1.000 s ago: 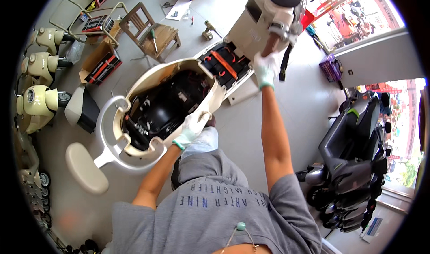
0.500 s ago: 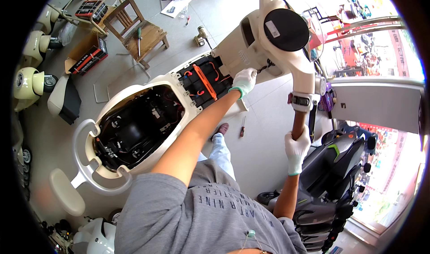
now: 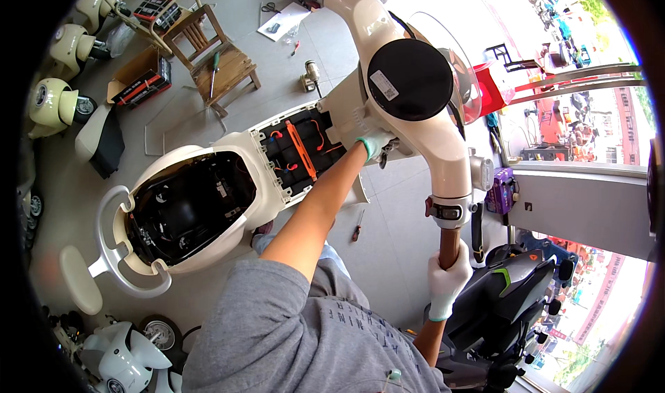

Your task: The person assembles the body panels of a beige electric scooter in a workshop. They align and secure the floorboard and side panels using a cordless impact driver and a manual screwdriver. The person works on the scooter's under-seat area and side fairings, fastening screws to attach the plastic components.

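Observation:
A cream electric scooter lies lengthwise before me, its open seat compartment at the left. My right hand, in a white glove with a green cuff, is wrapped round the brown handlebar grip. Gloved the same way, my left hand reaches to the inner front panel, below the round black display of the handlebar. Its fingers are hidden there. Keys hang close beside it. Between panel and seat compartment, a black battery bay with an orange strap lies exposed.
A wooden chair holds a green-handled screwdriver. A cordless drill and another screwdriver are on the tiled floor. A dark scooter stands close at my right. A removed seat rests at the left.
The handlebar has turned, its far end swinging into view and its display shifting left. My left hand has gone further under the display. My right hand keeps hold of the grip; the view has shifted.

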The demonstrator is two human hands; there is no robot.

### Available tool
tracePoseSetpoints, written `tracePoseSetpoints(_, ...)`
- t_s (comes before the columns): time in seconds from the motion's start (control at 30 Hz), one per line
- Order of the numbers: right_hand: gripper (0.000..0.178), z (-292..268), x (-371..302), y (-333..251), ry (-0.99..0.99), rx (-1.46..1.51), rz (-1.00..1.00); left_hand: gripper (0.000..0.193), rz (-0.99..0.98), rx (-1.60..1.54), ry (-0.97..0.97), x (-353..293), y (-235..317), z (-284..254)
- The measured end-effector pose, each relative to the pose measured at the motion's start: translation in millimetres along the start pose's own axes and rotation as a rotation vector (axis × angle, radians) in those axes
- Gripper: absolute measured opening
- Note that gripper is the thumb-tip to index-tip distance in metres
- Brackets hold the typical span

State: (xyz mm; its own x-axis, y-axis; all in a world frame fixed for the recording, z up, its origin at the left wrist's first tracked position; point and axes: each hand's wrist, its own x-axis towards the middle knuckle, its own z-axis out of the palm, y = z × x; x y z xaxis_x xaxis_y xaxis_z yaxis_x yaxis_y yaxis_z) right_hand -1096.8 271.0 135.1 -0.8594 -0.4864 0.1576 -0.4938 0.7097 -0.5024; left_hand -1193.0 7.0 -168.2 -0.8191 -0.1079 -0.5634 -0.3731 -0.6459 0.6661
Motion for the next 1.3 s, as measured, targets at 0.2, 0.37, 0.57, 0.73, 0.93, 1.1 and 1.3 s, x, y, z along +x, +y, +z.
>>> tracePoseSetpoints(0.2, 0.033, -2.8, 0.4, 3.0, 0.0, -0.012, 0.018, 0.032, 0.131, 0.39, 0.276, -7.9, 16.8, 28.4)
tracePoseSetpoints(0.37, 0.032, -1.6, -0.9, 6.1, 0.005, -0.008, 0.021, 0.043, 0.354, 0.76, 0.369, -4.8, 10.9, 23.8)
tracePoseSetpoints(0.57, 0.031, -2.2, -4.7, 3.2, 0.007, 0.008, 0.032, 0.045, 0.405, 0.819, 0.512, -4.9, 0.2, 28.6)
tracePoseSetpoints(0.73, 0.03, -1.2, -4.7, 4.5, 0.008, 0.024, 0.045, 0.037, 0.48, 0.916, 0.57, -30.1, 1.2, 32.5)
tracePoseSetpoints(0.93, 0.029, -1.8, -1.3, 4.6, 0.023, 0.044, 0.03, 0.03, 0.617, 0.785, 0.632, -77.8, 1.6, 25.6)
tracePoseSetpoints(1.1, 0.036, 4.2, -0.4, 1.5, 0.051, 0.018, -0.103, 0.03, 0.632, 0.686, 0.55, -152.8, -48.4, -37.8)
tracePoseSetpoints(1.3, 0.039, -2.5, -11.5, 46.5, 0.015, 0.013, -0.182, 0.029, 0.494, 0.819, 0.871, -309.2, -140.0, -153.7)
